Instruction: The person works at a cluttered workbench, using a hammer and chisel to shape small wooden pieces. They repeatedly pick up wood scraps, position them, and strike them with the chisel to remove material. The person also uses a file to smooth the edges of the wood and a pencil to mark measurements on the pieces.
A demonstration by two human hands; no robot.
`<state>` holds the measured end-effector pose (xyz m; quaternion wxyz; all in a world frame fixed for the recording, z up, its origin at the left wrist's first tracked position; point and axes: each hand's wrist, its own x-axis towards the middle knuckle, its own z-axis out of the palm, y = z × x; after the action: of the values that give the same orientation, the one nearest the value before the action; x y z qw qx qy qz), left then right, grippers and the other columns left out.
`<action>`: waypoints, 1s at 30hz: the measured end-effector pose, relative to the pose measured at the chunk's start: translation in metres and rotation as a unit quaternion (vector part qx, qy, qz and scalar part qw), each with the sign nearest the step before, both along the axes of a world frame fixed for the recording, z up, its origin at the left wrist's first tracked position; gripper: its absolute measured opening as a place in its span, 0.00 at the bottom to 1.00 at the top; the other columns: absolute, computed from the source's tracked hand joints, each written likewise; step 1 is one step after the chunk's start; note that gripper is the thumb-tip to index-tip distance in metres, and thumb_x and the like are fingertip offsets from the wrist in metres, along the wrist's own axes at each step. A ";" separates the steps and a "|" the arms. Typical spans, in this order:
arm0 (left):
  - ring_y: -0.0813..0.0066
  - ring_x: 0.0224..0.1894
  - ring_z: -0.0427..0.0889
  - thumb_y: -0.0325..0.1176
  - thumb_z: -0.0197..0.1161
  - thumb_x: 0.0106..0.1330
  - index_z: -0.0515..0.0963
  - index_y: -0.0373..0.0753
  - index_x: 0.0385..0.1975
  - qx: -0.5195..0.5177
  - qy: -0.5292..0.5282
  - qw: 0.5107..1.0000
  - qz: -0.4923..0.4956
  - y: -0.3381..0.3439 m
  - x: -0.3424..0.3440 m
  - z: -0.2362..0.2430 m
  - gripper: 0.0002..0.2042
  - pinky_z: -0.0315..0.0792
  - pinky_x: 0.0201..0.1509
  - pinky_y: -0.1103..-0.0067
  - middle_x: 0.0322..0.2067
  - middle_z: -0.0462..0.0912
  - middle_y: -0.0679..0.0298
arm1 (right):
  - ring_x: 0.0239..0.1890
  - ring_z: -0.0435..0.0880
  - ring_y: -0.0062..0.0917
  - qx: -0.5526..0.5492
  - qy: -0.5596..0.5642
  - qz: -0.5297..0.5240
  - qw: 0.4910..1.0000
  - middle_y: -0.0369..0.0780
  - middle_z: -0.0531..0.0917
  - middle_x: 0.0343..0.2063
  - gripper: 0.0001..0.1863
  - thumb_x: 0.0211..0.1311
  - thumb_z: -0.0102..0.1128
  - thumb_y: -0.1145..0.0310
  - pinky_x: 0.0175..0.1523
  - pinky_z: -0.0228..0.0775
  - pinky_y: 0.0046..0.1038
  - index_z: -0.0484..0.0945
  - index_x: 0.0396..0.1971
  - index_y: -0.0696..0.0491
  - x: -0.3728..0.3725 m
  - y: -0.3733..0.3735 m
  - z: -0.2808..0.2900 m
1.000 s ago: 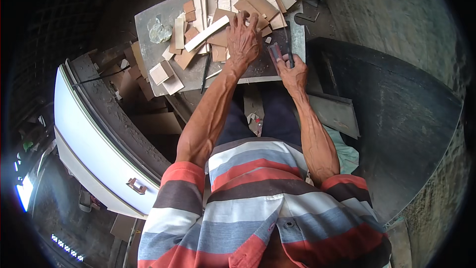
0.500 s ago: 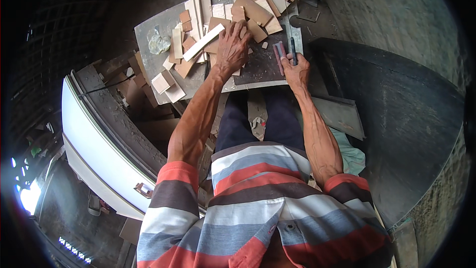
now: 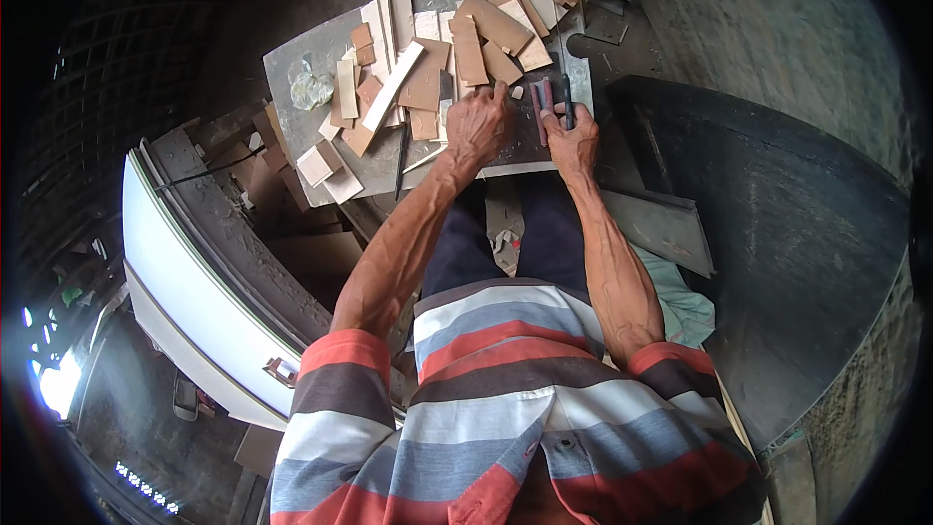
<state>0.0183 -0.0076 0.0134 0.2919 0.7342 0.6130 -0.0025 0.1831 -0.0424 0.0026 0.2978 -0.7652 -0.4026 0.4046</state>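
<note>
Head view: the right hand [image 3: 571, 139] grips a dark pen [image 3: 568, 95] and a red bar [image 3: 542, 117]. The left hand [image 3: 476, 126] is curled, just below the wood [image 3: 468, 51] — can't tell if it holds anything. It seems to be picking about — grabbing wood would need loose fingers.

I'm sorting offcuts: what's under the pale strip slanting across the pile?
From beneath the pale strip, a brown piece juts out at its lower end; a larger brown board shows at its right. Anything fully beneath is hidden.
</note>
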 end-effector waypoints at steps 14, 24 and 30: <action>0.52 0.24 0.82 0.33 0.59 0.63 0.71 0.37 0.35 0.150 -0.052 0.987 0.037 -0.034 0.014 -0.026 0.08 0.73 0.27 0.64 0.22 0.81 0.52 | 0.22 0.74 0.19 0.014 0.008 0.003 1.000 0.35 0.77 0.19 0.12 0.56 0.67 0.65 0.30 0.68 0.26 0.81 0.31 0.59 0.017 -0.009 -0.015; 0.57 0.27 0.81 0.30 0.61 0.63 0.74 0.38 0.48 0.269 -0.022 0.926 0.265 -0.068 -0.068 0.016 0.14 0.73 0.32 0.67 0.25 0.81 0.55 | 0.28 0.78 0.39 0.012 -0.027 0.018 0.999 0.49 0.79 0.25 0.15 0.65 0.57 0.62 0.37 0.69 0.38 0.76 0.34 0.60 0.035 -0.010 0.003; 0.51 0.48 0.71 0.30 0.62 0.58 0.71 0.40 0.51 0.245 0.093 0.943 0.206 -0.035 -0.103 0.029 0.20 0.67 0.49 0.61 0.47 0.72 0.51 | 0.28 0.80 0.42 -0.026 0.033 0.068 0.997 0.48 0.80 0.24 0.13 0.67 0.53 0.63 0.36 0.70 0.40 0.74 0.37 0.59 0.010 -0.018 0.013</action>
<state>-0.0846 -0.0429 0.0420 0.0391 0.6371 0.7569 0.1401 0.1929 -0.0608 0.0155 0.2622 -0.7298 -0.4332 0.4594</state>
